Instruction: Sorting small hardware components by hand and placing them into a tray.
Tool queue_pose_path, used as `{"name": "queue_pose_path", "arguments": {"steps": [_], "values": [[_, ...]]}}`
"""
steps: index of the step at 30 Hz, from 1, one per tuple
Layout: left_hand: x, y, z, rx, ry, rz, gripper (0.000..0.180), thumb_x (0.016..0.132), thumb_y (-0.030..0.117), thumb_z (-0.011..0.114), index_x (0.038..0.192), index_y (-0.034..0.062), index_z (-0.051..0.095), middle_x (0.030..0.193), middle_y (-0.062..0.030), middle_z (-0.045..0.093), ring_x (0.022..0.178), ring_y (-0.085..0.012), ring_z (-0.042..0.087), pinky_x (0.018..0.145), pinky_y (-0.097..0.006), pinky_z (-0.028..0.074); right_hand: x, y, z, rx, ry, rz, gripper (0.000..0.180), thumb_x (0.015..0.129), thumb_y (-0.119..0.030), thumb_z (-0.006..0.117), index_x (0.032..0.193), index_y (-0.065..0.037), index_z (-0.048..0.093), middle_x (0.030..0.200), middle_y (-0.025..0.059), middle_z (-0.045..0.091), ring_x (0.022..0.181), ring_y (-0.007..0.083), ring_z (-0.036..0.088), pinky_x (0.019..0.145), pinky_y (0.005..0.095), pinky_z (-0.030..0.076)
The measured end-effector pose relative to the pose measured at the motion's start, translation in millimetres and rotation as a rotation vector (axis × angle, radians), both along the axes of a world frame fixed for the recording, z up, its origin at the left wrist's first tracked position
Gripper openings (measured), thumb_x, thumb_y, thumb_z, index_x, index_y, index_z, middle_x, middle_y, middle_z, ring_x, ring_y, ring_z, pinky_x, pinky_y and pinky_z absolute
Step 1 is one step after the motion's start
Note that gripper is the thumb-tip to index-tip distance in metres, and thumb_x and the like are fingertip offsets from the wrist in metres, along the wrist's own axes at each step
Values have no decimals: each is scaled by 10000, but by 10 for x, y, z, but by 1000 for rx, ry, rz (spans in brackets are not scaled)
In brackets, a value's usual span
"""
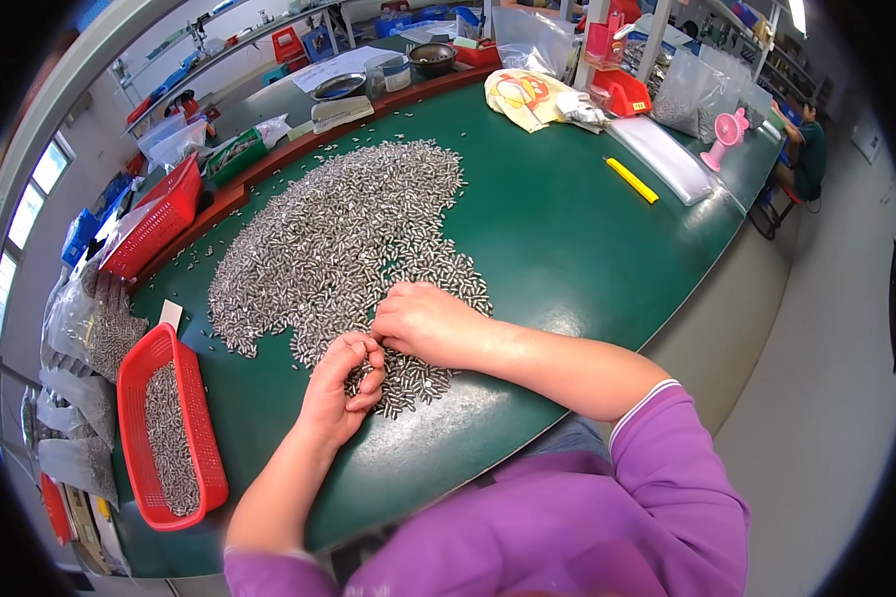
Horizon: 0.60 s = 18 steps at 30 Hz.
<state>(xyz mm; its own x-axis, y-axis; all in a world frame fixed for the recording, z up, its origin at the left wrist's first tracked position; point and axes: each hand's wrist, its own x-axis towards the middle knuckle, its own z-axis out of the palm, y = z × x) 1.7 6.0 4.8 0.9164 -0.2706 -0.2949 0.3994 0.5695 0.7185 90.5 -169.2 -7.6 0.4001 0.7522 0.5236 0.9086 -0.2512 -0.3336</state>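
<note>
A large heap of small, shiny metal cylinders [334, 224] is spread over the green tabletop [558, 239]. At its near edge my left hand [342, 386] is closed, its fingers curled in toward the thumb. My right hand [430, 324] rests low over the heap just to the right, fingers bent down and pressed together, their tips close to those of the left hand. Whatever either hand pinches is hidden by the fingers. Loose cylinders lie beneath and between both hands. To the left stands a long red plastic basket [207, 468], partly filled with similar small metal pieces.
Clear bags of small parts [78, 398] crowd the left edge. A yellow cutter-like tool [631, 180], a plastic sleeve [662, 159] and a pink hand fan [727, 134] lie or stand at the far right. A red-brown ledge [408, 97] borders the back. Another person [808, 149] sits beyond.
</note>
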Motion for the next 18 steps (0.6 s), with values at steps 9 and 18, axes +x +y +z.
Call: {"name": "queue_pose_path", "arguments": {"steps": [9,18], "values": [[-1,-3,8,-13,17,9,117,943,181,464,952,71,503,852,-61,526,569,-94,422,393,-181,258,-2,20,9,3,-1,-9,81,702,-111,618,781,-104,638,784,36,608,830,263,561,733,399,472],[3,-1,-8,-14,24,10,156,950,216,432,955,74,496,852,-72,517,572,-109,416,400,-188,258,-40,24,28,123,115,-39,120,777,-55,607,895,-61,626,878,97,569,852,295,548,760,395,462]]}}
